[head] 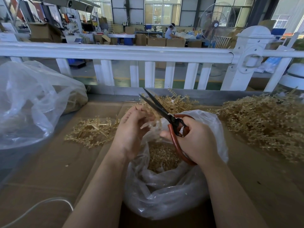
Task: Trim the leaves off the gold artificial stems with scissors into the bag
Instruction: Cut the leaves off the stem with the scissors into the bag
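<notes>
While the right hand (195, 139) curls its fingers through the red handles of the scissors (166, 119), blades parted and pointing up and away over the bag (172, 186), the left hand (131, 129) hovers just beyond the bag's far-left rim, fingers loosely bent; whether they pinch a stem is blurred. Gold stems (92, 130) lie left of the bag, a larger heap (263, 122) to its right, and cut leaves (162, 157) sit inside it.

Bag (172, 195) is sitting centre on cardboard (49, 170), cut leaves (162, 155) lying inside. Stems are lying left (92, 130), behind (174, 102) and right (266, 122) of it. Fence (115, 51) is standing behind all.
</notes>
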